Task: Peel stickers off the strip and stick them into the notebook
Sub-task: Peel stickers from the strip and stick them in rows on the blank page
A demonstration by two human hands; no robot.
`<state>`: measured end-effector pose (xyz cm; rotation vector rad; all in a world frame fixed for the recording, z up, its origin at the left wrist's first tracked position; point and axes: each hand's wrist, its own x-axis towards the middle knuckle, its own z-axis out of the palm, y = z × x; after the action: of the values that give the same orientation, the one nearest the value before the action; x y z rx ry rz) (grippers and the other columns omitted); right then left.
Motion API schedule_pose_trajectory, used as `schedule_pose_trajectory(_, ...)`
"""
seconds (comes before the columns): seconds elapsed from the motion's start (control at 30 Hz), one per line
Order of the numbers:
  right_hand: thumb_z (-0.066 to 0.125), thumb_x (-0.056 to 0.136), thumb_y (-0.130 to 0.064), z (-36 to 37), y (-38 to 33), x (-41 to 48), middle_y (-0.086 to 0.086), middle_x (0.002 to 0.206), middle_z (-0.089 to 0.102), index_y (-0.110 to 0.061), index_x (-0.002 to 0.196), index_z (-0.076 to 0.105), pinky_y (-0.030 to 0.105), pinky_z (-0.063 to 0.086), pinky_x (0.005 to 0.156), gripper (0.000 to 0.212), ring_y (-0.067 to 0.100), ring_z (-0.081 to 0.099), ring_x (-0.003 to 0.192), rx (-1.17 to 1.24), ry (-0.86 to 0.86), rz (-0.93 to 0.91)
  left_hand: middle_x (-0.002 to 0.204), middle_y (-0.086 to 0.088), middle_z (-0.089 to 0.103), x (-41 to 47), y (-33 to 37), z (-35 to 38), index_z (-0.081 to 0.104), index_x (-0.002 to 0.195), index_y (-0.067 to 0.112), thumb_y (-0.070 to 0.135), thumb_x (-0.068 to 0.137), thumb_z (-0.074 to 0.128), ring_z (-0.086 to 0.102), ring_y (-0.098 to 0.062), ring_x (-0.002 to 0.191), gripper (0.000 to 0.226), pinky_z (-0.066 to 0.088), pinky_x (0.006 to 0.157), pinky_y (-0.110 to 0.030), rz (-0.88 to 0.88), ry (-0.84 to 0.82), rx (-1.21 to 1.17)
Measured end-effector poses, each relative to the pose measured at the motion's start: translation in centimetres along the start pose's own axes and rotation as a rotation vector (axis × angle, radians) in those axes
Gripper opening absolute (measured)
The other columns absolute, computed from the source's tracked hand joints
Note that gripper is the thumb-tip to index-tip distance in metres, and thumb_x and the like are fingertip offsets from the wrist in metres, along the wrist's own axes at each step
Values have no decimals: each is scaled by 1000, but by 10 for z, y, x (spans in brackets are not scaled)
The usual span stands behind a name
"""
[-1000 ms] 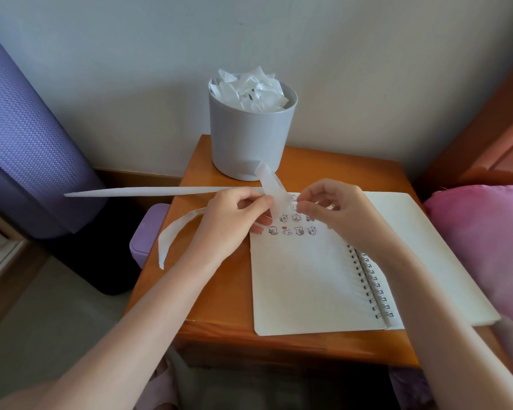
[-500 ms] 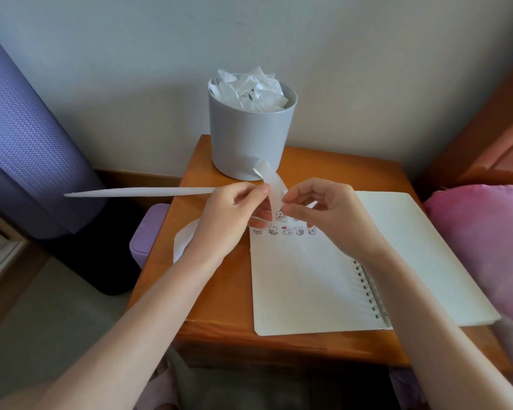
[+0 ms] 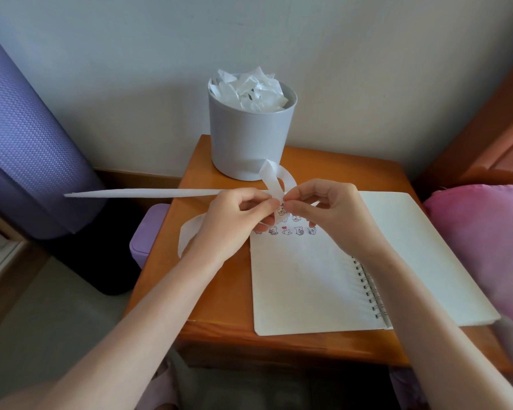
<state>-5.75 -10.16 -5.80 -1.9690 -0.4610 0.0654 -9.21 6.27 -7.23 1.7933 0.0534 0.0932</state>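
Centrally, the left hand (image 3: 234,220) pinches the strip (image 3: 274,182) above the notebook (image 3: 308,276); the right hand (image 3: 323,214) pinches a sticker (image 3: 281,213) at its edge. Light, limp paper, likely best taken by a corner.

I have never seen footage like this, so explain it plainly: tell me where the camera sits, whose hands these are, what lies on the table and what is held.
No machine here: a person works with bare hands, and one camera worn on their head looks down at them. The left hand and right hand both pinch a long white paper sticker strip over an open spiral-bound notebook with cream pages, which already carries small cartoon stickers near its top. The notebook lies on a small orange wooden table, with a round grey bin full of crumpled white paper scraps behind it.
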Motion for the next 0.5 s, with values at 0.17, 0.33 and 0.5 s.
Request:
schedule_pose_trajectory(0.17, 74, 80, -13, 1, 1, 0, -9, 72, 69, -16, 85, 71, 21, 46, 51, 6, 3, 59, 64, 8, 7, -6, 80, 3, 72, 0, 0, 0, 70, 96, 18, 24, 87, 62, 69, -7, 74, 13, 56, 64, -17, 30, 5, 13)
schedule_pose_trajectory(0.33, 73, 80, -10, 1, 1, 0, -7, 72, 69, -15, 83, 71, 22, 46, 51, 6, 5, 59, 63, 0, 11, -22, 78, 4, 72, -1, 1, 0, 69, 91, 22, 24, 87, 63, 69, -5, 74, 8, 55, 62, -15, 34, -5, 0)
schedule_pose_trajectory(0.5, 73, 80, -10, 2, 1, 0, -3, 72, 68, -14, 83, 70, 22, 47, 51, 6, 9, 59, 63, -3, 13, -35, 77, 3, 71, -1, 1, 1, 70, 93, 19, 24, 88, 62, 68, -6, 74, 11, 56, 64, -17, 20, -1, -2)
